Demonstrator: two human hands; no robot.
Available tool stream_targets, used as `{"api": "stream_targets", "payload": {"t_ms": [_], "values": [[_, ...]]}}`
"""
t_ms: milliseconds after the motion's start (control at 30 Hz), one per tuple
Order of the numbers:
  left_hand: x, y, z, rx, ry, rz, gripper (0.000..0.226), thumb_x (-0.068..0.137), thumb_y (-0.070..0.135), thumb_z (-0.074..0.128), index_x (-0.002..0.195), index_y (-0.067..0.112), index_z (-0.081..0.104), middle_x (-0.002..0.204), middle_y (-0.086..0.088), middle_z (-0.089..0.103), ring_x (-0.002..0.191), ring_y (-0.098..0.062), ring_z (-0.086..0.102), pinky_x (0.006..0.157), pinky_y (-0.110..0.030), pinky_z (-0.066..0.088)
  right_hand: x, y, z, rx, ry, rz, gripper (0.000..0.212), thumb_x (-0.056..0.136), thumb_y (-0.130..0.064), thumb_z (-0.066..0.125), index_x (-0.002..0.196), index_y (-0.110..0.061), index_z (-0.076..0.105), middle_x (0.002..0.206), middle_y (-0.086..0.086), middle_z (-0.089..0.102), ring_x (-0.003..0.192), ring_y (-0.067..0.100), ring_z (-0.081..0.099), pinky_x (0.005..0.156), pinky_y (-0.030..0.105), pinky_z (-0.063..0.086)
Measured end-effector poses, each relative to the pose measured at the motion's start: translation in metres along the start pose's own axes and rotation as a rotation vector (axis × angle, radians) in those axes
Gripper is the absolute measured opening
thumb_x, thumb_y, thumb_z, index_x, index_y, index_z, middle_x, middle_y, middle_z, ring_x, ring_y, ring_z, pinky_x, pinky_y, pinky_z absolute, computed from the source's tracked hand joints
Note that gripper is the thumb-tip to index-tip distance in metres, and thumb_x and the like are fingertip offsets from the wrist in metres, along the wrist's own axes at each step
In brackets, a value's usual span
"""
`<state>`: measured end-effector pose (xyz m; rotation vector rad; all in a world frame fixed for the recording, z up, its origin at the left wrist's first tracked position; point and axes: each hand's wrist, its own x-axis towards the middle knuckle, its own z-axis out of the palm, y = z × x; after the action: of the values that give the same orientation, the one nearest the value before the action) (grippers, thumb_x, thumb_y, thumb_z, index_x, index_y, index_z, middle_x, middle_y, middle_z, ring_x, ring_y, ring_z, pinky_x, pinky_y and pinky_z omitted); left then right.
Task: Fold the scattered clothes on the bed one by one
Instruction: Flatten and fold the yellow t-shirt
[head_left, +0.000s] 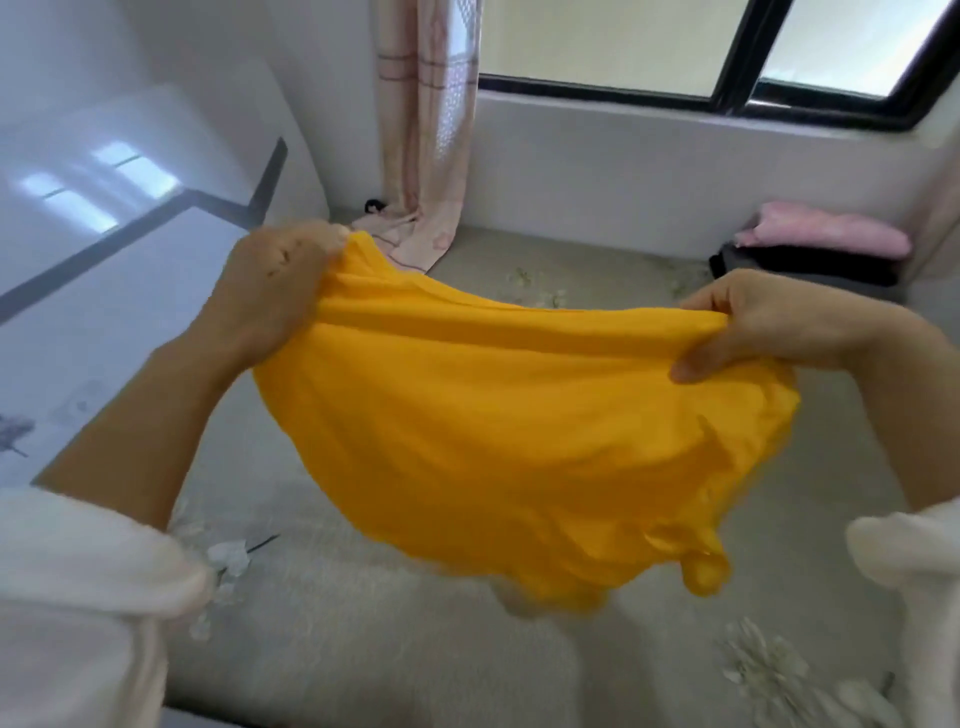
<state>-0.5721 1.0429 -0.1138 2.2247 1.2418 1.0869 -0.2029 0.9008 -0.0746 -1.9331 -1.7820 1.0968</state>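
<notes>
Up high, the left hand (270, 291) and right hand (763, 322) each pinched the bright yellow cloth garment (519, 415), stretched above the bed (363, 649).

Loose white sleeves (93, 571) bunched above both bare forearms.

1. The bed (363, 649) has a pale grey-beige cover printed with white flowers.
2. A dark folded stack (800, 269) lies at its far right corner, with a pink folded piece (823, 238) on top.
3. A curtain hem (415, 247) rests on the far edge.
</notes>
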Motion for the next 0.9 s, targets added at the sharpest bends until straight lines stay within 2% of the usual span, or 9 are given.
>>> {"api": "stream_targets", "payload": {"t_ms": [67,167,267,333,433,533,633,733,900], "values": [[0.016,-0.010,0.006,0.136,-0.370,0.002,0.039,0.079,0.067,0.059,0.088,0.030,0.060,0.081,0.009,0.057,0.072,-0.005,0.051,0.065,-0.025,0.040,0.023,0.017,-0.003,-0.181,0.178,0.101,0.009,0.072,-0.014,0.079,0.080,-0.013,0.074,0.078,0.005,0.072,0.073,0.023,0.066,0.065,0.035,0.053],[0.040,-0.033,0.031,0.585,-0.658,-0.002,0.027,0.079,0.051,0.070,0.078,0.025,0.065,0.082,0.000,0.065,0.071,-0.015,0.056,0.068,-0.033,0.050,0.059,0.042,0.002,-0.451,0.357,0.270,0.022,0.083,-0.013,0.065,0.062,-0.010,0.057,0.065,0.010,0.056,0.064,0.024,0.052,0.052,0.031,0.037],[0.069,-0.051,0.050,0.914,-0.436,-0.047,0.020,0.090,0.026,0.058,0.071,0.020,0.055,0.082,-0.007,0.063,0.070,-0.023,0.054,0.073,-0.038,0.053,0.086,0.061,0.006,-0.588,0.560,0.383,0.013,0.086,-0.011,0.052,0.074,-0.007,0.049,0.088,0.019,0.061,0.075,0.034,0.056,0.059,0.033,0.039],[0.087,-0.061,0.059,0.955,-0.284,-0.148,0.014,0.093,0.016,0.050,0.085,0.012,0.061,0.092,-0.014,0.064,0.079,-0.030,0.058,0.073,-0.036,0.051,0.099,0.066,0.001,-0.651,0.707,0.404,0.004,0.085,-0.010,0.049,0.083,-0.008,0.053,0.098,0.021,0.062,0.089,0.038,0.060,0.065,0.033,0.038],[0.119,-0.065,0.065,0.643,-0.198,-0.416,0.023,0.094,0.013,0.043,0.099,0.004,0.063,0.099,-0.020,0.063,0.084,-0.038,0.061,0.064,-0.034,0.050,0.120,0.066,-0.022,-0.420,0.882,0.459,0.020,0.087,-0.009,0.043,0.098,-0.008,0.060,0.108,0.023,0.063,0.097,0.041,0.061,0.067,0.034,0.038],[0.151,-0.044,0.068,-0.307,-0.097,-0.714,0.015,0.100,0.019,0.040,0.105,0.014,0.053,0.103,-0.011,0.053,0.068,-0.031,0.064,0.044,-0.038,0.056,0.140,0.049,-0.055,0.204,0.902,0.441,0.020,0.094,-0.010,0.043,0.104,-0.010,0.060,0.113,0.019,0.063,0.088,0.039,0.065,0.054,0.032,0.047],[0.166,-0.028,0.075,-0.842,0.066,-0.652,0.023,0.102,0.027,0.040,0.120,0.021,0.053,0.103,-0.007,0.059,0.067,-0.020,0.068,0.059,-0.034,0.061,0.143,0.030,-0.060,0.950,1.105,0.114,0.021,0.095,-0.014,0.043,0.104,-0.022,0.060,0.108,0.011,0.066,0.080,0.028,0.068,0.053,0.033,0.056],[0.158,-0.040,0.083,-0.939,0.316,-0.514,0.026,0.099,0.026,0.046,0.122,0.025,0.058,0.105,-0.006,0.063,0.091,-0.018,0.064,0.070,-0.029,0.059,0.133,0.036,-0.047,0.830,1.280,-0.021,0.034,0.089,-0.012,0.042,0.106,-0.028,0.067,0.107,0.003,0.068,0.095,0.017,0.063,0.075,0.032,0.055],[0.089,-0.100,0.106,-0.667,0.356,-0.388,0.035,0.093,0.005,0.044,0.115,0.026,0.062,0.111,-0.004,0.062,0.097,-0.012,0.060,0.079,-0.028,0.055,0.121,0.079,0.011,0.351,1.254,-0.016,0.040,0.077,-0.001,0.035,0.106,0.007,0.062,0.101,0.024,0.062,0.079,0.016,0.051,0.066,0.032,0.039]]}}
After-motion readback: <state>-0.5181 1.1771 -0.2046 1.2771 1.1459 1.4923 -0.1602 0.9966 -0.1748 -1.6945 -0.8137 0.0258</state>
